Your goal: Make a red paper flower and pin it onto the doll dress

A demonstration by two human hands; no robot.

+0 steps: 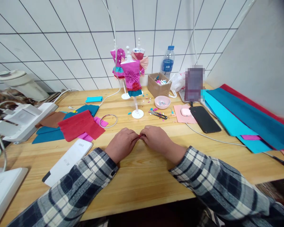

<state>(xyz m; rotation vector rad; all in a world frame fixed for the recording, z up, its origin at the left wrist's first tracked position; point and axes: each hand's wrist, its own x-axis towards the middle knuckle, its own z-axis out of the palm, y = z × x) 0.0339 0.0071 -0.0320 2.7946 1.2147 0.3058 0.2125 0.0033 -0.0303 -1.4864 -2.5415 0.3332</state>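
While both forearms in plaid sleeves reach over the wooden surface in the head view, the left hand and right hand meet near the middle. Each grip is pinched together, thumb against fingers, on a small red piece. Only a sliver of that piece shows between the fingertips, so its full shape cannot be told; it is held at the point where the two hands nearly touch.

Just beyond the hands stands a front dress form in magenta, red and teal, upright on a round white base, with two more dressed forms behind it. To its right lie black-handled snips among coloured scraps, near a pink bowl of small bits and an open cardboard box. A bottle with a blue cap stands behind the box.

Left of the hands, a red sheet overlaps teal and magenta pieces, with a wire-like loop just beside them and a slim white object nearer the left sleeve. On the right, a dark phone lies near long teal sheets.
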